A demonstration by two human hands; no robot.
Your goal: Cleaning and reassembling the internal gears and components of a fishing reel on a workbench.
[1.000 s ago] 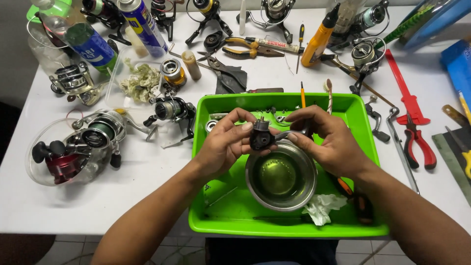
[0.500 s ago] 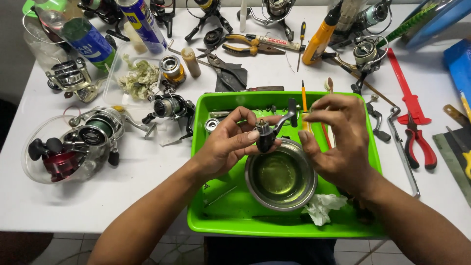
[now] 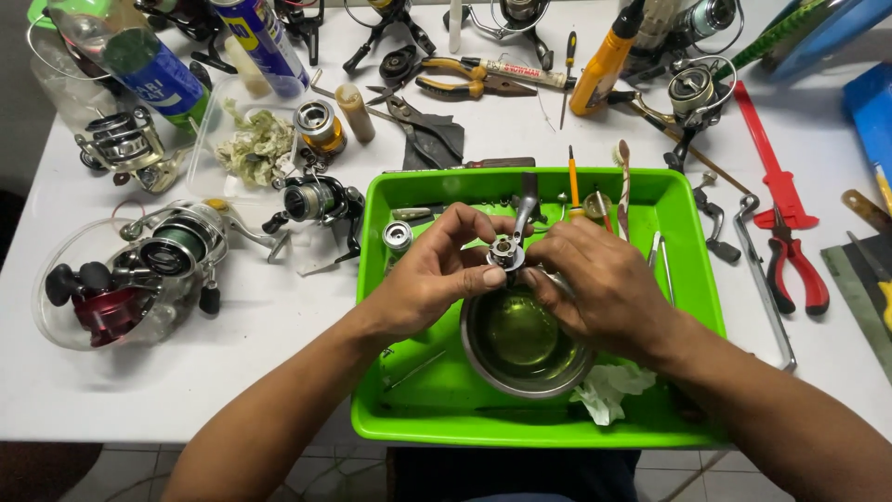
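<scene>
Over a green plastic tray [image 3: 692, 279], my left hand [image 3: 432, 270] and my right hand [image 3: 599, 284] together grip a small metal fishing-reel part [image 3: 506, 251] with a dark stem sticking up from it. Fingertips of both hands pinch it from either side. Directly beneath sits a round steel bowl [image 3: 520, 349] holding yellowish liquid. A crumpled tissue [image 3: 609, 390] lies by the bowl at the tray's front right.
Spinning reels [image 3: 177, 242] [image 3: 321, 200] lie left of the tray, one in a clear dish. Spray cans [image 3: 153, 65], pliers [image 3: 794, 265], a yellow bottle [image 3: 604, 65], screwdrivers and brushes crowd the white table. Small tools and a spool [image 3: 398, 236] lie inside the tray.
My right hand lifted away to the right, then came back onto the reel part. The part has been turned, so its lighter metal face shows now.
</scene>
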